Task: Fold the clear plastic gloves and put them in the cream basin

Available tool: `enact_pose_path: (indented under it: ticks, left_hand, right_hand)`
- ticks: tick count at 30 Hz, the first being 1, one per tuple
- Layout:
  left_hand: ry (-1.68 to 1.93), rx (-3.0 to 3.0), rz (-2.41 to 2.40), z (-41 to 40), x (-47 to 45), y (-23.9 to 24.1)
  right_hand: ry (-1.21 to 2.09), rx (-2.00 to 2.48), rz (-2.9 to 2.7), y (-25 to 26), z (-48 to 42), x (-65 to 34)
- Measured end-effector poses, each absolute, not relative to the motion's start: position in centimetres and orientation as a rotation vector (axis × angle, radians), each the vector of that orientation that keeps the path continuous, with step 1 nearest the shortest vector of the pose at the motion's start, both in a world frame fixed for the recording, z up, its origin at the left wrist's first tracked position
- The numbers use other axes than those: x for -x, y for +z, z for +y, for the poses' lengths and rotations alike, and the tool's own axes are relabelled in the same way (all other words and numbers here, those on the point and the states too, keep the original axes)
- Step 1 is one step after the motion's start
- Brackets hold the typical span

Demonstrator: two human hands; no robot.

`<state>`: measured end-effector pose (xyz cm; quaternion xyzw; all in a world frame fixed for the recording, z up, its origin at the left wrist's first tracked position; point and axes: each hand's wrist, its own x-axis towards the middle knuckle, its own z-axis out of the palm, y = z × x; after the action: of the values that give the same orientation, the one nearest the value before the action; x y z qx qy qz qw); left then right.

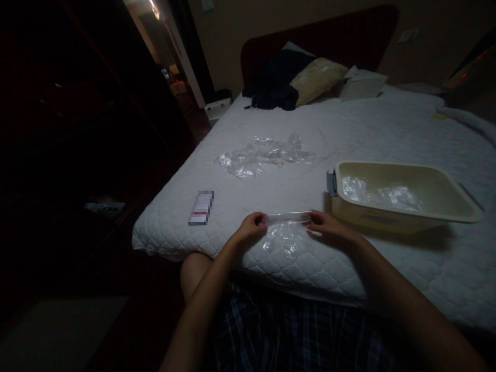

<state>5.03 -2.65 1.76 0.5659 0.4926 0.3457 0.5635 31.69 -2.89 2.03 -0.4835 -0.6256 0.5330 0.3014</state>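
Observation:
A clear plastic bag [289, 232] is stretched between my two hands just above the near edge of the bed. My left hand [252, 226] pinches one end of its top edge, and my right hand [322, 224] grips the opposite end. The bag's lower part hangs crumpled against the white quilted cover [310, 279]. To the right of my right hand stands a cream plastic bin [391, 219] with grey latches, with clear plastic inside it. Beyond my hands, more crumpled clear plastic bags [263, 155] lie spread on the bed.
A phone [201, 207] lies left of my left hand. Dark clothing [275, 77], a beige pillow [320, 77] and a white box [363, 85] sit near the headboard [360, 33]. The bed's left edge drops to a dark floor.

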Motion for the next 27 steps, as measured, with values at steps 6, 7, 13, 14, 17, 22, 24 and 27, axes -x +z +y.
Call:
enact_pose_path:
  ticks: [6,7,13,14,17,22,24,27]
  left_hand:
    - [0.811,-1.336,1.166,-2.3,-4.8,1.5]
    - [0.810,-1.337,1.152,-2.2,-4.8,1.5]
    - [0.798,-1.234,1.087,-2.3,-4.8,1.8]
    - [0.798,-1.222,1.073,-2.3,-4.8,1.9]
    - [0.796,-1.241,1.069,-2.1,-4.8,1.7]
    - [0.869,-1.283,1.155,-2.2,-5.0,1.0]
    - [0.901,-1.303,1.163,-2.3,-5.0,0.8]
    - [0.889,-1.312,1.136,-2.3,-4.7,1.0]
  right_hand:
    - [1.424,1.272,-1.610,1.6,-2.6,-31.7]
    - [1.382,1.281,-1.630,1.3,-2.5,-31.7]
    - [1.253,1.327,-1.678,-0.2,-1.8,-32.0]
    - [1.256,1.330,-1.678,-0.2,-1.7,-32.0]
    - [1.262,1.332,-1.672,0.0,-1.7,-32.1]
    - [1.315,1.299,-1.631,0.6,-2.1,-31.9]
    - [1.310,1.288,-1.615,0.8,-2.3,-31.8]
    - [1.230,1.339,-1.623,0.7,-2.4,-31.6]
